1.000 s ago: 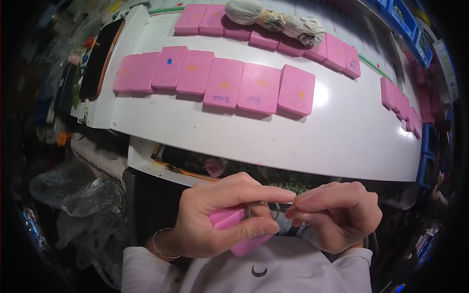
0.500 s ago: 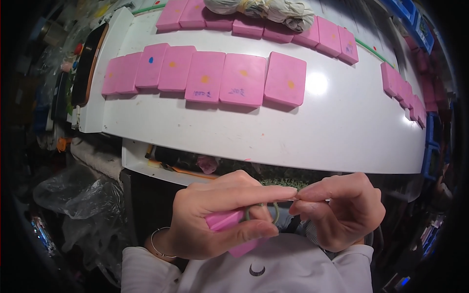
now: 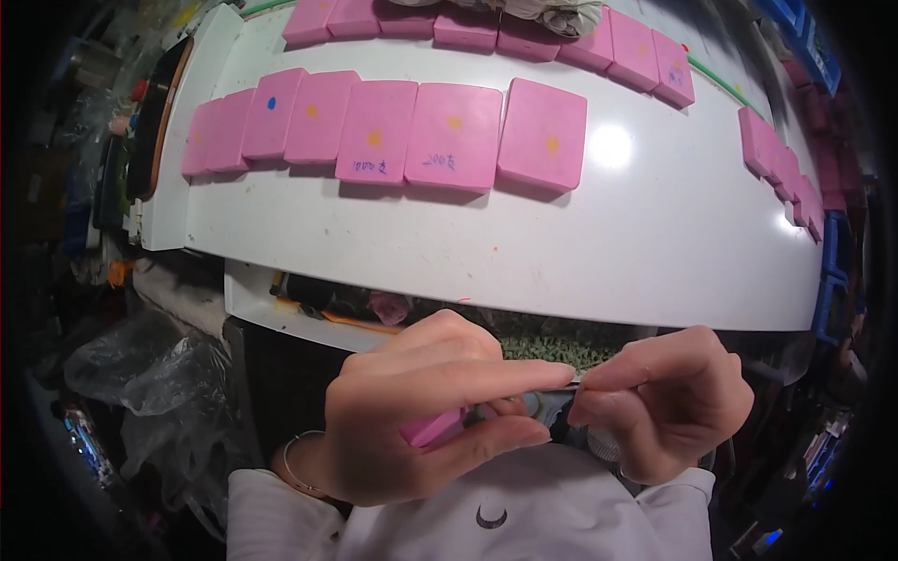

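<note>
My left hand point(image 3: 412, 402) is curled around a small pink block point(image 3: 433, 430), mostly hidden by the palm and fingers. Its index finger reaches out straight toward the right. Beside the block, between finger and thumb, a bit of green cord or stem point(image 3: 479, 411) shows only in part. My right hand point(image 3: 664, 402) is just right of that fingertip, thumb and index pressed together in a pinch. Whatever sits in the pinch is too small to make out. Both hands are held over my lap, in front of an open drawer point(image 3: 257, 294).
Pink rectangular blocks point(image 3: 543, 136) stand in a row on the white table point(image 3: 374, 229), with more rows at the back and far right. A grey-white cloth bundle point(image 3: 561, 14) lies on the back row. Small green pieces point(image 3: 552, 351) fill the drawer. Clear plastic bags point(image 3: 159, 374) hang at left.
My right hand has drawn slightly right, leaving a small gap to the left index fingertip. The green loop is now mostly hidden. The table has shifted slightly up in view.
</note>
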`<state>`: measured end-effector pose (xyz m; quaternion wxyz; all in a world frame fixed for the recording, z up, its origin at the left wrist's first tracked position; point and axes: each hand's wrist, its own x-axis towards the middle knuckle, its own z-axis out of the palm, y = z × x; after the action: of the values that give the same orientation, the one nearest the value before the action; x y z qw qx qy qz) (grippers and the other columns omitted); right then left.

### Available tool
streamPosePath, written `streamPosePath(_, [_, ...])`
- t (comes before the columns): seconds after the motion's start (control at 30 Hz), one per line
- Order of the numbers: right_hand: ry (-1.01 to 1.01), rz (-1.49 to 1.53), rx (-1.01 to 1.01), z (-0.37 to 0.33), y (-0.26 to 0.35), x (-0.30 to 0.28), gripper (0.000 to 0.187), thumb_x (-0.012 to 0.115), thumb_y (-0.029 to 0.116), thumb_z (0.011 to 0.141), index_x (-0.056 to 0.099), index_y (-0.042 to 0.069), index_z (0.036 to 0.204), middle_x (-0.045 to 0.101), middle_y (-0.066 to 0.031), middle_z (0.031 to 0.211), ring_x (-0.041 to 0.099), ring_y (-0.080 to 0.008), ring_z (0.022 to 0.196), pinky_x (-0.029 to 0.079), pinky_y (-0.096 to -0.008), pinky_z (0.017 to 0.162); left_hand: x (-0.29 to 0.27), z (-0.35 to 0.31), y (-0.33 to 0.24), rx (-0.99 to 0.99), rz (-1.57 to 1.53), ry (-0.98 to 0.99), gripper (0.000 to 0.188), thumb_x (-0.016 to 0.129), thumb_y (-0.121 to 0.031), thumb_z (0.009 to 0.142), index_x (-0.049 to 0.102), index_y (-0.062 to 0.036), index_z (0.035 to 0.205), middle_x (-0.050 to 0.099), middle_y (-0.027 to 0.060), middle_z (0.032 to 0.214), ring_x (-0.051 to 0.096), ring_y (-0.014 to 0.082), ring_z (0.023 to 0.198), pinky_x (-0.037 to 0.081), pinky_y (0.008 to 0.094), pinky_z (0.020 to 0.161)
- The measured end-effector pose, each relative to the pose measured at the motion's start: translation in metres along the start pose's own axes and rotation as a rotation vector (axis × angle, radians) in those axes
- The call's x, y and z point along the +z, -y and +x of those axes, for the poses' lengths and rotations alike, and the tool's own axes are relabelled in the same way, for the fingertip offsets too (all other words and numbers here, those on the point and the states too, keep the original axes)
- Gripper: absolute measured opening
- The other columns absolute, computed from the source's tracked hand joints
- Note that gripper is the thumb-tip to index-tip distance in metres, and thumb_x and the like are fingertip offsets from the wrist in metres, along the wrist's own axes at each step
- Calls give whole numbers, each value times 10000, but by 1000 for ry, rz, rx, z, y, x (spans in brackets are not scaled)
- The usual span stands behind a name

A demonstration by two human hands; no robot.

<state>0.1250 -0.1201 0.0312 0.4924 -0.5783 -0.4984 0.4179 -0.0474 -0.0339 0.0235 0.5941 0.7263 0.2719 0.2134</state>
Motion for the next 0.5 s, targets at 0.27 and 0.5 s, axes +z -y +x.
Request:
streamPosePath(0.27, [-37, -94, -1, -1, -4, -6, 143, 695, 29, 755, 612, 23, 871, 654, -52, 682, 582, -65, 492, 440, -175, 438, 4, 1, 3, 54, 96, 9, 347, 748, 18, 583, 669, 5, 921, 654, 61, 677, 603, 157, 635, 434, 282, 689])
streamPosePath(0.5, [54, -125, -78, 4, -5, -12, 75, 582, -107, 738, 524, -74, 772, 611, -120, 607, 585, -85, 497, 462, -175, 448, 8, 5, 7, 100, 133, -10, 359, 750, 22, 572, 668, 2, 921, 644, 54, 664, 573, 144, 573, 435, 276, 670])
